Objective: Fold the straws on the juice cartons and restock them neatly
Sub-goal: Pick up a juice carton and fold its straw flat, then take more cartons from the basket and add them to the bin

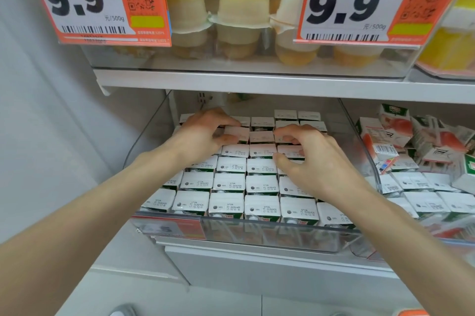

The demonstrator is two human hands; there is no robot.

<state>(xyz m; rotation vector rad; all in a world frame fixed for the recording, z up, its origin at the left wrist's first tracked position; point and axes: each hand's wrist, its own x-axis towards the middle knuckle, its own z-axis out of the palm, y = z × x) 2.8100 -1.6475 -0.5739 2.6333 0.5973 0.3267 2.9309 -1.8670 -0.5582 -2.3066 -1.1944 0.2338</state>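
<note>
**Desk:** What's the grip here?

**Photographer:** The left hand (205,133) pinches one carton (237,133), fingers over its top and thumb on the near face, towards the back of the clear bin (282,232). The right hand (316,164) curls over neighbouring tops; whether it holds one, I cannot tell.

**Desk:** And doing it well?

**Photographer:** Likely by seating that carton upright, flush with the rows (231,184), date stamps facing alike. No straw shows from above, so check the fold first. The jumbled cartons (401,135) to the right probably wait their turn.
</note>
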